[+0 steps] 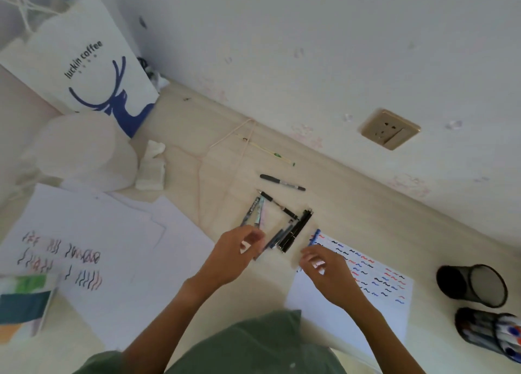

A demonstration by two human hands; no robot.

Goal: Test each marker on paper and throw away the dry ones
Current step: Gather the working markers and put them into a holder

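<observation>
White test sheet (375,278) full of red, blue, black squiggles: testing seems far along. Tested pens (293,232) piled beside sheet. Right hand (327,272) pinches blue marker (314,237) at sheet edge. Left hand (236,252): grip unclear, blurred. Full cup (490,334) probably remains.

The person wears a green top (253,345); forearms and hands are bare.

Two hands (239,249), two mesh pen cups (470,285), one paper bag (84,63), one wall socket (390,128), several loose pens (282,182).

"luckin coffee" on white paper bag (81,63)
</observation>
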